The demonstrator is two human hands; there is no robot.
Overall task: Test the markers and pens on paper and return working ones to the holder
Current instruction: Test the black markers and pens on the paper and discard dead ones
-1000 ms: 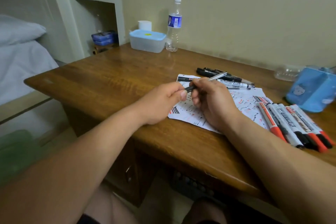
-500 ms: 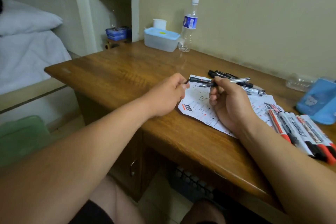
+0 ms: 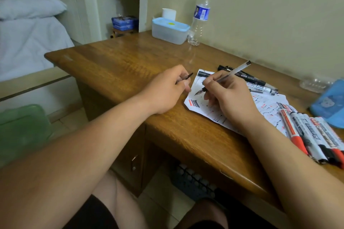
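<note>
Pinching a clear pen [image 3: 232, 72] in a writing hold, the right hand [image 3: 229, 96] angles the nib down at the scribbled paper [image 3: 268, 102], ready for a test stroke; whether they touch is unclear. Left of the grip, the left hand [image 3: 165, 89] pinches the dark cap [image 3: 187, 77], probably kept for recapping. Beyond the grip, a white marker [image 3: 260, 87] reads "BOARD MARKER". To the right lie a row of markers [image 3: 312, 135] and, well apart, the blue holder [image 3: 329, 102].

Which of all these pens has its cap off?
The slim clear pen in the right hand, bare tip at the paper; the left hand pinches its cap. The markers lying nearby look capped.
</note>
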